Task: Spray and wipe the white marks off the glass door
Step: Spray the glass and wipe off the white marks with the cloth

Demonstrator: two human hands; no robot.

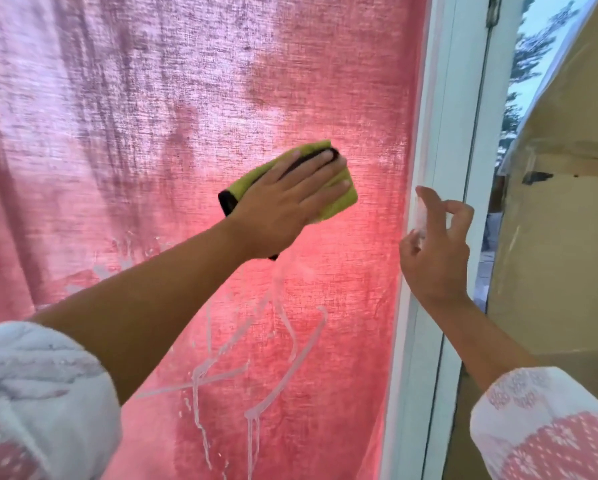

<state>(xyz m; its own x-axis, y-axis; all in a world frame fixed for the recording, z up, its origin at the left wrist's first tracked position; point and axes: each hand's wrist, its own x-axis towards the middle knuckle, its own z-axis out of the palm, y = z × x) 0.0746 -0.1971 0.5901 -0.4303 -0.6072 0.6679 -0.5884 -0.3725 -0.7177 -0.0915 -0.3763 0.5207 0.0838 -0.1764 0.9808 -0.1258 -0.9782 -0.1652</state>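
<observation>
My left hand point(283, 202) presses a yellow-green cloth point(339, 199) with a black edge flat against the glass door point(186, 133), fingers straight. White marks point(273, 358) streak and drip down the glass below the cloth, with a fainter smear point(117, 265) to the left. My right hand point(436, 247) grips a small clear spray bottle point(419, 216) beside the door's right edge, with the index finger raised over its top. The hand covers most of the bottle.
A red curtain point(83, 168) hangs behind the glass and fills the pane. The white door frame point(443, 133) runs down the right side. Beyond it stands a beige wall point(567, 237) covered with plastic sheet, and trees show outside.
</observation>
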